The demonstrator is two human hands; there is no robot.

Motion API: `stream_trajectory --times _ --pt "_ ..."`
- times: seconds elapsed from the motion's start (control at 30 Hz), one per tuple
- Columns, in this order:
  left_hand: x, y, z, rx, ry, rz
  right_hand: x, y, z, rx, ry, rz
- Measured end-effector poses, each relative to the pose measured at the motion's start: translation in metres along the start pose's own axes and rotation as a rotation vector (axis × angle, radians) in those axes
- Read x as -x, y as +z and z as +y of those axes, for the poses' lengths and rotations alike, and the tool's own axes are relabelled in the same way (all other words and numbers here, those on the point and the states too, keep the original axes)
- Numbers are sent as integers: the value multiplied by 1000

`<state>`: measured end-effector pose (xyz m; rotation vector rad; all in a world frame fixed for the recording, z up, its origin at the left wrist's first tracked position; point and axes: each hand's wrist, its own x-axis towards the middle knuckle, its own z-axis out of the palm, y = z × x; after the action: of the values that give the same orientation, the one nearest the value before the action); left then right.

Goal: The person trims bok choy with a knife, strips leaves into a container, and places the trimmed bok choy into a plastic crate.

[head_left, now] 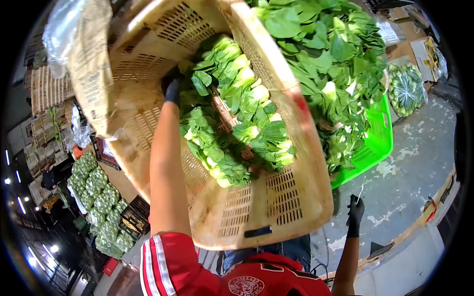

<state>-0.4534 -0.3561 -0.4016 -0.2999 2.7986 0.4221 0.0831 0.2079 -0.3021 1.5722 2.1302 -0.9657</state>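
A large tan slatted basket (256,217) stands tilted in front of me, with rows of leafy green vegetables (247,89) along its inside. My left hand (172,89), in a black glove, reaches into the basket beside the leaves at its far left side; its fingers are mostly hidden in shadow. Low on the right, outside the basket, my right hand (355,212), also black-gloved, is closed round a thin pale object whose kind I cannot make out.
A bright green crate (377,140) heaped with leafy greens (331,54) stands to the right. A clear bag of greens (406,89) lies beyond it. Bagged greens (101,202) are stacked at the left, near a dark crate (133,217). Cardboard lies at the upper right.
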Motion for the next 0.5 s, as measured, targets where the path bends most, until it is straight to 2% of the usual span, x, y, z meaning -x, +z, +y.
stream_trajectory --times 0.03,0.07,0.1,0.13,0.2,0.23,0.27,0.33,0.37,0.4,0.43,0.5 --pt "-50 50 -36 -160 96 129 9 9 -1 42 42 -41" --pt "-61 76 -48 -112 71 131 20 16 -1 86 87 -82" --pt "-73 101 -60 -64 45 135 27 21 11 107 32 -117" --pt "-70 103 -51 186 -110 15 38 28 11 20 -21 -142" --pt "-62 91 -23 672 -432 -216 32 36 82 -100 -145 -133" --pt "-56 82 -9 909 -595 -322 41 38 71 -242 55 -137" --pt "-47 75 4 1147 -751 -421 46 41 63 -249 78 -140" --pt "-9 62 14 1271 -379 -297 50 42 41 -277 104 -144" --pt "-6 60 -9 706 -254 -193 51 37 27 -89 -5 -163" --pt "28 53 16 1019 140 256 51 33 7 -83 -35 -172" --pt "81 10 52 1062 212 282 53 28 -16 -75 -63 -180" --pt "150 -30 67 936 273 135 66 18 -59 -154 -150 -192"
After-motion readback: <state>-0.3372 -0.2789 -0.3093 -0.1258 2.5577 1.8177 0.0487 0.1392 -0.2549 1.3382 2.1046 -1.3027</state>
